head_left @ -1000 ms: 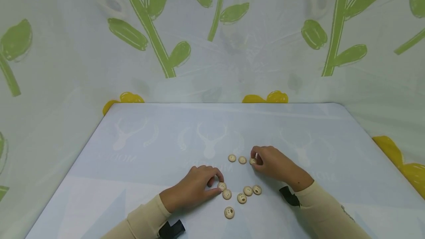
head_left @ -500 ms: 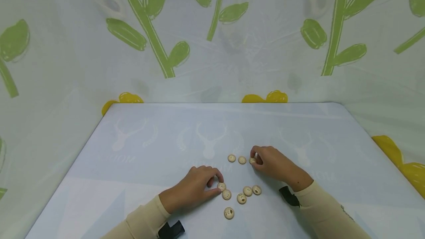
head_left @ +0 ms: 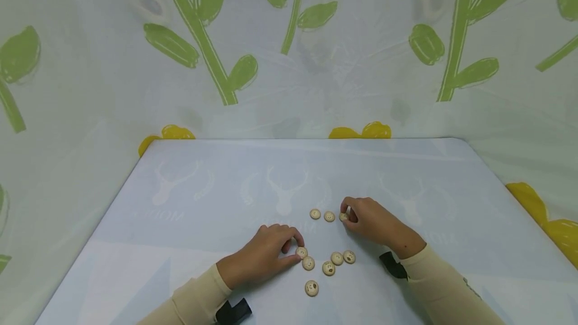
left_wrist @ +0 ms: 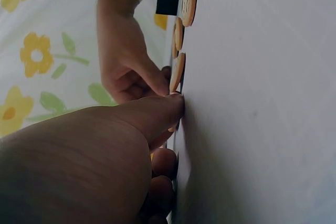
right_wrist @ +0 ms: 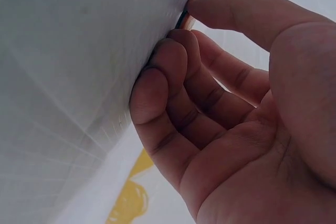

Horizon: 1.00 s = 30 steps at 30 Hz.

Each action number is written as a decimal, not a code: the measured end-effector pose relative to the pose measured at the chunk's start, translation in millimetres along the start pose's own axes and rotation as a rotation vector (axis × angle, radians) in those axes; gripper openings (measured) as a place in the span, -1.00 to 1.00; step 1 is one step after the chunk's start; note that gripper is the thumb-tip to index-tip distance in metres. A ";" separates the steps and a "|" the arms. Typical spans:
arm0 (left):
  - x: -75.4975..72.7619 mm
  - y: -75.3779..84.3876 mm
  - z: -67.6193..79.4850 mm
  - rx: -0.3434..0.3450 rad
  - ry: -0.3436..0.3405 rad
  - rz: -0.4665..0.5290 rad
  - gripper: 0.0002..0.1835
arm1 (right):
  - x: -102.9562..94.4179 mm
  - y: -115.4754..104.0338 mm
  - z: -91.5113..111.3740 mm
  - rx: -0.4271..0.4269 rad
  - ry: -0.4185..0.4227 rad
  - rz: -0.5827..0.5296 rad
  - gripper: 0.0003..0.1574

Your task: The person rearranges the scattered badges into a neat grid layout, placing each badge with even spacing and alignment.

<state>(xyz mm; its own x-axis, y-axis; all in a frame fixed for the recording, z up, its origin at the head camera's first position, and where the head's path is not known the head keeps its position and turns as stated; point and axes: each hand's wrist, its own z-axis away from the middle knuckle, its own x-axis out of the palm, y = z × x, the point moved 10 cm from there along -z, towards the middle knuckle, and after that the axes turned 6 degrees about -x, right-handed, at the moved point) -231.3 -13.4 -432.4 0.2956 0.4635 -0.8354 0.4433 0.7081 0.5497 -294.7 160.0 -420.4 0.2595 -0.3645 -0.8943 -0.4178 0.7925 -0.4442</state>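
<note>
My left hand (head_left: 266, 254) pinches a round wooden button (head_left: 301, 252) between thumb and index finger, low on the table. Right against it lies a second button (head_left: 308, 263). Farther back, the thumb and index finger of my right hand (head_left: 371, 218) hold another button (head_left: 343, 216) at the right end of a short row. Its edge (right_wrist: 189, 22) shows between thumb and finger in the right wrist view, where the other fingers curl against the tabletop. In the left wrist view, my thumb hides most of the left hand's button.
Left of the right hand, two buttons (head_left: 329, 216) continue the row. Several more, among them a button (head_left: 328, 268) with a dark mark, lie between the hands and nearer the front. A pale printed cloth covers the table (head_left: 217, 179); a flowered curtain (head_left: 361, 84) hangs behind it.
</note>
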 end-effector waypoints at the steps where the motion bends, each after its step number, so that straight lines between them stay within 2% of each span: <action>1: 0.0 -0.3 -0.2 -0.002 -0.001 0.001 -0.79 | -0.5 -0.3 -0.4 -0.001 0.001 0.002 -0.89; 8: 2.1 -1.3 -0.7 -0.008 -0.019 0.009 -0.81 | 1.8 2.7 0.5 0.039 -0.012 -0.017 -0.89; 15: -0.8 -0.3 0.5 0.002 -0.001 0.000 -0.81 | 1.1 0.7 0.7 0.013 -0.001 -0.030 -0.88; 30: -1.5 0.4 -0.2 -0.002 -0.016 0.014 -0.81 | 2.1 0.1 1.1 0.008 -0.016 -0.016 -0.83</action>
<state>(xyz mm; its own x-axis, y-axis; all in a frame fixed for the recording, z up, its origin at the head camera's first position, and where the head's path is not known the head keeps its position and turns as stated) -231.7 -13.7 -430.9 0.3157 0.4649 -0.8272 0.4372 0.7024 0.5617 -293.3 159.9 -422.2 0.2798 -0.3697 -0.8860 -0.4068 0.7903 -0.4582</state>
